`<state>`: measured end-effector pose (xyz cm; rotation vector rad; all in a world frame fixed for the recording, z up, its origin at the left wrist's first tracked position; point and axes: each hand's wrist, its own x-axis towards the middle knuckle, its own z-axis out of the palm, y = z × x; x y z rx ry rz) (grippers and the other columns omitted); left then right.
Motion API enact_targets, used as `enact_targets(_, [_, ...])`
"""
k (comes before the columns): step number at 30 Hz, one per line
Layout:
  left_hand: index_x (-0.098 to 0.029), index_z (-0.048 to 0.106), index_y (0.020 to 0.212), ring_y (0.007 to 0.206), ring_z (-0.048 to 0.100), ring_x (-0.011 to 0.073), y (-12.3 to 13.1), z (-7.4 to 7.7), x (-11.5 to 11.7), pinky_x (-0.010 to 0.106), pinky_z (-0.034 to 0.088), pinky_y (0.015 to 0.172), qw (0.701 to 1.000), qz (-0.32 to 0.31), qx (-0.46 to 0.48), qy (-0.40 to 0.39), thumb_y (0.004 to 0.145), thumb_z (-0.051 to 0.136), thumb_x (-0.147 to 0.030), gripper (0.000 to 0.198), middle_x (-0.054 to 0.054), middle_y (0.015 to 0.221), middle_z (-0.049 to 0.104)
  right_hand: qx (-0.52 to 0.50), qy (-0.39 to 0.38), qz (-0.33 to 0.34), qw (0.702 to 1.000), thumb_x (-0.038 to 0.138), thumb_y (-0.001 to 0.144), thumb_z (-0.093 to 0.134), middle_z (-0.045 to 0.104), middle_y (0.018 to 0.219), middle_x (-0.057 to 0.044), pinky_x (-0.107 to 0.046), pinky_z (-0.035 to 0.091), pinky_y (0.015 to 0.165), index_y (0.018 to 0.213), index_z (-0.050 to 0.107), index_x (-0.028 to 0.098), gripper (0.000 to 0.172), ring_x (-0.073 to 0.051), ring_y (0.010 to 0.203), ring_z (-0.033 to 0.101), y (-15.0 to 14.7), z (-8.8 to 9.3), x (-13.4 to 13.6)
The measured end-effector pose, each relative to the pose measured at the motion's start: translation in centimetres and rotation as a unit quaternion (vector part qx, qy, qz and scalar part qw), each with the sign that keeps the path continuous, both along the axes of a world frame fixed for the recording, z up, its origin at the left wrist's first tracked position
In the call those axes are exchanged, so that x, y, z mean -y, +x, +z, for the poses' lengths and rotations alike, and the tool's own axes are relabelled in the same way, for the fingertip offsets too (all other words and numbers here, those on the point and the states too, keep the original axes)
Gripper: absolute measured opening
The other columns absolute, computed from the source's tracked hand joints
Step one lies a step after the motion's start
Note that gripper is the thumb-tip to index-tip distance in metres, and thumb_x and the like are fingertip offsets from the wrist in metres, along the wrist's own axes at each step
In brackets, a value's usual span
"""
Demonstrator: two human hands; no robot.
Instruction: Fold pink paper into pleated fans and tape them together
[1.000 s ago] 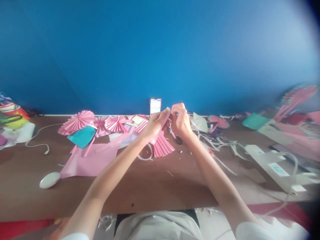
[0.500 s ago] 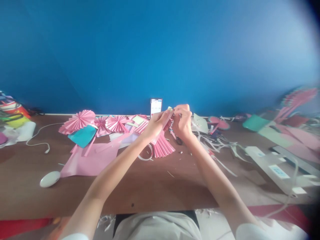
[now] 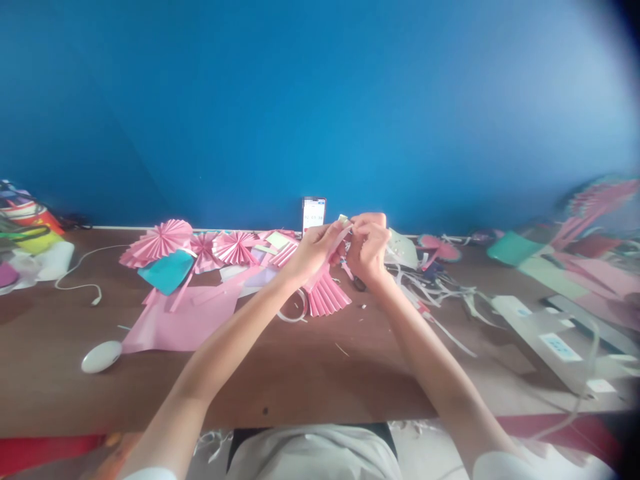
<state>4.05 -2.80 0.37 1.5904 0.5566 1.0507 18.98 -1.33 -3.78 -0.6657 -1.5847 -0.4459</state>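
Judge work part-way. See slip (image 3: pixel 342 219) raised above counter (image 3: pixel 320 380), toward wall (image 3: pixel 320 107), between left grip (image 3: pixel 311 252) and right grip (image 3: pixel 369 247). With left grip, pinching slip between thumb and fingers, leaving pale end exposed at top. With right grip, curled tight, just beside or against slip; cannot tell whether clasping any of it.

Count as done, by look of it: pleating on fan (image 3: pixel 329 297), just below left grip, opened into a wedge rather than full round. Cannot tell whether hanging from left grip or lying on counter. Count also as pleated: rosettes (image 3: pixel 236 247) toward left, near wall, spread round or nearly so, with teal sheet (image 3: pixel 167 272) just in front.

Count as not done: handling of slip, not yet let go and not visibly fixed to anything. See also pink sheet (image 3: pixel 185 320), flat and unpleated, at left; cannot tell whether spare or wanted. Note strips (image 3: pixel 430 287) loosely tangled at right and scraps (image 3: pixel 363 307) below right grip, perhaps offcuts. Note ring (image 3: pixel 290 320) beside fan. Cannot judge far right, too blurred.
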Motion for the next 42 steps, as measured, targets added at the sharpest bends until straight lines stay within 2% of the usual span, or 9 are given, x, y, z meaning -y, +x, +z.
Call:
enact_targets(6, [-0.016,0.057,0.072,0.052,0.051,0.0077,-0.1,0.1,-0.1,0.024,0.04,0.049,1.0,-0.003,0.003,-0.008,0.094,0.048,-0.058,0.048,0.002,0.064,0.055,-0.008,0.002,0.01,1.0,0.013,0.096,0.043,0.049,0.102,-0.004,-0.034,0.053,0.064,0.108,0.039,0.03,0.022,-0.017,0.088,0.056,-0.1,0.1,0.0])
enact_targets(11, [-0.016,0.057,0.071,0.053,0.05,0.0082,-0.1,0.1,-0.1,0.024,0.038,0.05,1.0,0.005,-0.01,0.021,0.095,0.045,-0.058,0.05,0.002,0.063,0.054,-0.008,-0.007,-0.008,1.0,0.016,0.095,0.045,0.054,0.092,-0.004,-0.044,0.054,0.071,0.098,0.044,0.028,0.012,-0.02,0.09,0.059,-0.1,0.5,0.3])
enact_targets(17, [-0.017,0.054,0.07,0.053,0.048,0.0086,-0.1,0.0,-0.2,0.024,0.036,0.05,0.996,0.054,-0.015,0.074,0.096,0.044,-0.055,0.048,0.0,0.06,0.051,-0.032,-0.005,0.002,0.999,0.02,0.094,0.05,0.056,0.094,-0.005,-0.043,0.054,0.071,0.102,0.044,0.027,0.012,-0.021,0.09,0.06,-0.3,0.7,0.2])
enact_targets(24, [-0.017,0.053,0.071,0.054,0.05,0.0099,-0.5,0.0,-0.4,0.026,0.038,0.053,0.993,0.05,-0.031,0.107,0.098,0.037,-0.056,0.05,0.002,0.062,0.054,-0.09,-0.138,0.131,0.978,0.026,0.098,0.046,0.058,0.103,-0.006,-0.033,0.055,0.07,0.119,0.044,0.025,0.021,-0.016,0.087,0.062,-0.9,1.4,0.8])
enact_targets(29, [-0.018,0.047,0.069,0.05,0.04,0.0089,-0.8,-0.4,-0.8,0.026,0.027,0.048,0.981,0.093,-0.061,0.16,0.099,0.037,-0.054,0.048,-0.002,0.056,0.042,-0.121,-0.233,0.198,0.944,0.03,0.093,0.057,0.063,0.105,-0.006,-0.03,0.054,0.067,0.122,0.044,0.025,0.032,-0.015,0.086,0.063,-0.6,1.9,0.5])
enact_targets(33, [-0.018,0.05,0.071,0.051,0.045,0.0096,-1.3,-0.1,-1.1,0.026,0.033,0.052,0.98,0.019,-0.119,0.159,0.101,0.026,-0.056,0.054,0.0,0.058,0.05,-0.156,-0.298,0.276,0.9,0.03,0.088,0.064,0.062,0.092,-0.001,-0.026,0.051,0.058,0.116,0.049,0.025,0.032,-0.011,0.069,0.06,-0.1,2.2,0.2])
enact_targets(35, [-0.018,0.052,0.075,0.052,0.048,0.0097,-1.7,0.1,-1.3,0.026,0.035,0.053,0.973,-0.021,-0.17,0.154,0.1,0.029,-0.057,0.052,0.002,0.062,0.055,-0.173,-0.305,0.284,0.892,0.029,0.084,0.067,0.061,0.087,0.002,-0.025,0.05,0.056,0.111,0.053,0.025,0.031,-0.01,0.064,0.058,0.2,2.4,0.4])
enact_targets(38, [-0.019,0.053,0.086,0.056,0.052,0.0109,-2.4,0.5,-1.7,0.025,0.036,0.054,0.953,-0.051,-0.258,0.149,0.097,0.037,-0.056,0.043,0.002,0.068,0.06,-0.183,-0.322,0.246,0.896,0.029,0.082,0.069,0.062,0.083,0.001,-0.025,0.049,0.058,0.1,0.063,0.023,0.02,-0.011,0.067,0.059,0.7,2.9,0.7])
enact_targets(42, [-0.019,0.05,0.104,0.053,0.05,0.0125,-3.5,0.7,-2.2,0.027,0.034,0.052,0.927,-0.055,-0.344,0.141,0.098,0.035,-0.05,0.035,0.001,0.065,0.059,-0.213,-0.313,0.181,0.908,0.03,0.08,0.069,0.063,0.073,0.001,-0.026,0.047,0.059,0.088,0.072,0.021,0.012,-0.011,0.064,0.058,1.4,3.4,0.7])
